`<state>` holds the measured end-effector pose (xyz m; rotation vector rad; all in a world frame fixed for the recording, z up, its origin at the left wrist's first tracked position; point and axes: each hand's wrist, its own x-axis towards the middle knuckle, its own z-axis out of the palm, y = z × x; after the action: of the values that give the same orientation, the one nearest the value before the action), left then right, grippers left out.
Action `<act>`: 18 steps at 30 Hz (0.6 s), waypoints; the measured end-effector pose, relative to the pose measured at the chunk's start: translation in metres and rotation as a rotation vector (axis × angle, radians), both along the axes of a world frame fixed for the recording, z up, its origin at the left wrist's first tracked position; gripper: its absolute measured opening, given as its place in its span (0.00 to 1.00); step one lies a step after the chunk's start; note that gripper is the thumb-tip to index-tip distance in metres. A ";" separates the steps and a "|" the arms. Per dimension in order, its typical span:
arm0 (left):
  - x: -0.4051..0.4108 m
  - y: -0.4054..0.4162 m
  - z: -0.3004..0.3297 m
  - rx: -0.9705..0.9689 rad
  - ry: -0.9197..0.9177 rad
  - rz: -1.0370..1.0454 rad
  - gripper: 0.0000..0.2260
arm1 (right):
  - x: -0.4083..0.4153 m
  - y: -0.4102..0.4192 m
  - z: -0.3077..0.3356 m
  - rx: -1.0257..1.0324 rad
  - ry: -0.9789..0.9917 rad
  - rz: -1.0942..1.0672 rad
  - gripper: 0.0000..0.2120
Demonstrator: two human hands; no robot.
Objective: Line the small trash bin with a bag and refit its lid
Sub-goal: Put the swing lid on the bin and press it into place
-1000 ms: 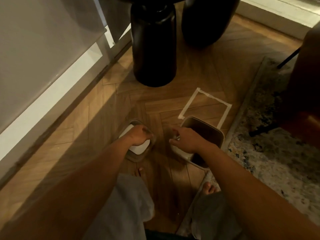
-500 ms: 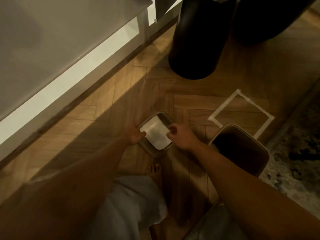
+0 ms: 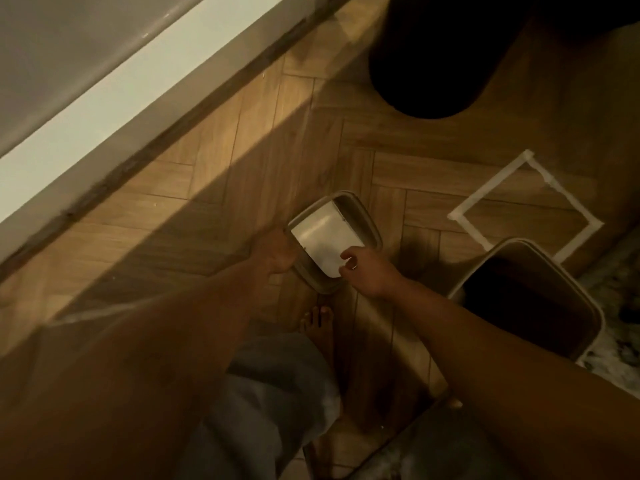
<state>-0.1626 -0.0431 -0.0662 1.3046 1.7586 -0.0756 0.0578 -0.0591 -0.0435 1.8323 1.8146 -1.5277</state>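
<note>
You crouch over a herringbone wood floor (image 3: 214, 161), both bare arms stretched down to the bin's lid (image 3: 363, 221), which lies flat on the boards just ahead of your bare foot (image 3: 320, 327). The lid is a rounded rectangle with a tan frame and a pale flap (image 3: 323, 233) set in it; its long axis runs diagonally, from the end nearest you on the lower left up toward the far right, and it lies skewed to the bin. Your left hand (image 3: 277, 251) is at the lid's left edge, fingers curled against the rim, though you cannot tell whether they actually clamp it. Your right hand (image 3: 369, 271) hovers at the lid's near right corner, fingers loosely apart and bent, the tips over the pale flap; contact is unclear. The small bin (image 3: 588, 299) stands open and upright well to the right of the lid, its dark inside showing no bag, one side on the edge of a patterned rug (image 3: 620, 358). A square of pale tape (image 3: 485, 199) marks the floor just beyond the bin. A dark rounded object (image 3: 433, 64) stands farther back, and a white baseboard (image 3: 104, 109) runs along the left.
</note>
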 end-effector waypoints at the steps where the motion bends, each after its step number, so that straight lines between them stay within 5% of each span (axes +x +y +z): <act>1: -0.002 -0.002 -0.002 0.006 0.018 -0.021 0.15 | -0.001 -0.001 -0.002 -0.010 -0.002 0.006 0.20; 18: 0.025 0.032 0.090 0.024 -0.084 -0.007 0.07 | -0.004 0.005 0.071 -0.079 0.088 0.070 0.33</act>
<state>-0.1379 -0.0107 0.0242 1.3129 1.6889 -0.0032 0.0536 -0.0537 0.0276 1.6735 1.8069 -1.6545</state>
